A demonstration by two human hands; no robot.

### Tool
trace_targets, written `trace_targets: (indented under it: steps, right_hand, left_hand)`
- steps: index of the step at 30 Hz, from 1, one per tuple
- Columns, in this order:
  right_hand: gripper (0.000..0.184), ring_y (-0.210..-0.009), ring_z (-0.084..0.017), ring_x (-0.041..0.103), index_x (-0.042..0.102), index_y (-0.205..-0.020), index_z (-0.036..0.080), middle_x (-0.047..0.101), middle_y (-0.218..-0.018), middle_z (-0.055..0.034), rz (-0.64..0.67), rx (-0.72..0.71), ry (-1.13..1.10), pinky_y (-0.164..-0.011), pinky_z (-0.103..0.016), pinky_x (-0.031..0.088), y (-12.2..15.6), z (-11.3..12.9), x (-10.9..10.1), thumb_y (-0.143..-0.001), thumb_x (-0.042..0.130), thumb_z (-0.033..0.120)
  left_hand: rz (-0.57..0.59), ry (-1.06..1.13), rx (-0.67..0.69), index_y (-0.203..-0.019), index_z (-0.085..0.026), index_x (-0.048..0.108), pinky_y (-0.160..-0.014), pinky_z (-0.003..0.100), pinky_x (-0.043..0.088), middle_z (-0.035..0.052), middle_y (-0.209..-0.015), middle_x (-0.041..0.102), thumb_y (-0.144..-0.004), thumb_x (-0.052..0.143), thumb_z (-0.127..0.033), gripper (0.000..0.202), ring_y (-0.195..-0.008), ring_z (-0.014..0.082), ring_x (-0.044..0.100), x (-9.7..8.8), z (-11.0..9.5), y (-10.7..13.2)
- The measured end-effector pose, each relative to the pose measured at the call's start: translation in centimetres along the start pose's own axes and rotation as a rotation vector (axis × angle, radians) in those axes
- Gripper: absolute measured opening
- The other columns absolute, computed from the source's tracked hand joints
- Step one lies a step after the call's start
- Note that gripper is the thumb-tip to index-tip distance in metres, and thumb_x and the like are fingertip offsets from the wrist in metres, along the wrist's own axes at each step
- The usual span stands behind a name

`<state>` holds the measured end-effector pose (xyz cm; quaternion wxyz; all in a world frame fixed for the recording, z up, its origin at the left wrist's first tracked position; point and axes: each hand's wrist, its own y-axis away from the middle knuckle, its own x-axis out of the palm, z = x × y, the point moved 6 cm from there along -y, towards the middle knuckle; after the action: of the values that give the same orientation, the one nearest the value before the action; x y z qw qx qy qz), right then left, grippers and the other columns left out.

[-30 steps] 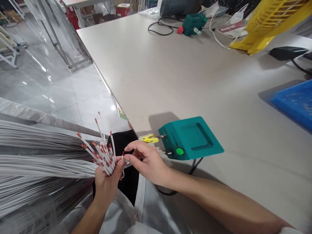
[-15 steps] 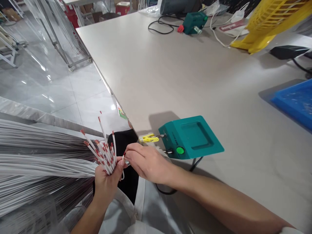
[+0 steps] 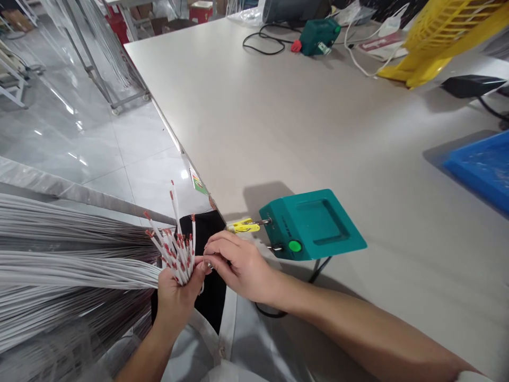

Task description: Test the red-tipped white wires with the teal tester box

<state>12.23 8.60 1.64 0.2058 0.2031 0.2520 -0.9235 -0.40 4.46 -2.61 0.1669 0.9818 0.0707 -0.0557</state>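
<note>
My left hand (image 3: 177,300) is closed around a bundle of white wires (image 3: 180,257), whose reddish, copper-like ends point up and fan out unevenly. Its thumb tip meets the fingertips of my right hand (image 3: 240,268), which are curled together in a pinch at the bundle's right side. What lies between those fingertips is too small and covered to make out. Just beyond my right hand, a teal box (image 3: 332,212) with a green button stands at the table edge. A yellow clip (image 3: 245,226) sits on the metal post at its left.
Long grey-white wires (image 3: 71,270) lie along the left. On the table (image 3: 302,122) are a blue tray (image 3: 485,164) at right, a yellow fan (image 3: 437,37) and a second teal device (image 3: 318,37) at the back. A metal rack (image 3: 95,74) stands on the floor.
The wire bundle and my left hand have shifted slightly right. A red wire end that showed between my fingertips is now out of sight, and my right fingers have curled differently.
</note>
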Motion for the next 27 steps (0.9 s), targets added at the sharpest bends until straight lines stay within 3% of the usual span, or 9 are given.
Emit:
trace_targets:
  steps: [5,9,13,17,22,27]
  right_hand:
    - [0.012,-0.082,-0.017,0.054,0.05,-0.088,0.015,0.055,-0.092,-0.0103,0.152,0.004,0.159,-0.066,-0.027,0.049,0.3,-0.2,0.7,-0.086,0.038,0.013]
    - [0.01,-0.08,-0.015,0.053,0.049,-0.086,0.016,0.055,-0.088,-0.008,0.096,0.024,0.057,-0.068,-0.026,0.048,0.1,-0.2,0.3,-0.086,0.039,0.013]
    - [0.009,-0.082,-0.015,0.054,0.052,-0.089,0.016,0.057,-0.085,-0.0069,-0.031,0.038,-0.026,-0.073,-0.028,0.049,-0.1,-0.1,-0.4,-0.085,0.044,0.013]
    - [0.021,-0.089,-0.015,0.056,0.053,-0.105,0.015,0.058,-0.096,-0.0098,-0.087,0.024,-0.034,-0.075,-0.028,0.05,-0.1,0.0,-0.5,-0.084,0.05,0.015]
    - [0.014,-0.083,-0.012,0.057,0.06,-0.09,0.014,0.059,-0.089,-0.0086,-0.01,-0.012,-0.027,-0.071,-0.023,0.049,-0.4,0.1,-0.6,-0.085,0.047,0.012]
    - [0.021,-0.075,-0.011,0.058,0.062,-0.091,0.016,0.059,-0.098,-0.0094,0.077,-0.174,0.266,-0.059,-0.02,0.045,-0.2,0.9,-0.9,-0.086,0.043,0.012]
  left_hand:
    - [-0.106,0.089,-0.015,-0.072,-0.013,0.069,-0.039,0.02,0.031,-0.0024,-0.046,0.05,-0.069,0.067,-0.038,0.025,-0.041,0.0084,0.039,-0.7,0.6,-0.2]
    - [-0.169,0.127,-0.031,-0.069,-0.014,0.068,-0.039,0.02,0.031,-0.0015,-0.05,0.054,-0.068,0.069,-0.037,0.024,-0.041,0.0079,0.039,-1.3,1.0,-0.4]
    - [-0.139,0.132,-0.017,-0.071,-0.014,0.067,-0.039,0.019,0.03,-0.0021,-0.05,0.053,-0.07,0.068,-0.036,0.021,-0.042,0.0073,0.039,-1.0,0.6,-0.3]
    - [-0.042,0.023,0.009,-0.073,-0.014,0.068,-0.04,0.019,0.03,-0.0041,-0.044,0.045,-0.074,0.063,-0.035,0.022,-0.042,0.0075,0.038,-0.3,0.0,-0.1]
    - [-0.008,-0.08,0.042,-0.068,-0.013,0.068,-0.038,0.019,0.03,-0.0039,-0.044,0.043,-0.073,0.063,-0.035,0.022,-0.041,0.0073,0.036,-0.3,-0.2,-0.1]
    - [0.012,-0.052,0.029,-0.071,-0.014,0.066,-0.037,0.018,0.03,-0.0045,-0.042,0.044,-0.074,0.064,-0.034,0.021,-0.038,0.0072,0.038,-0.7,0.3,-0.2]
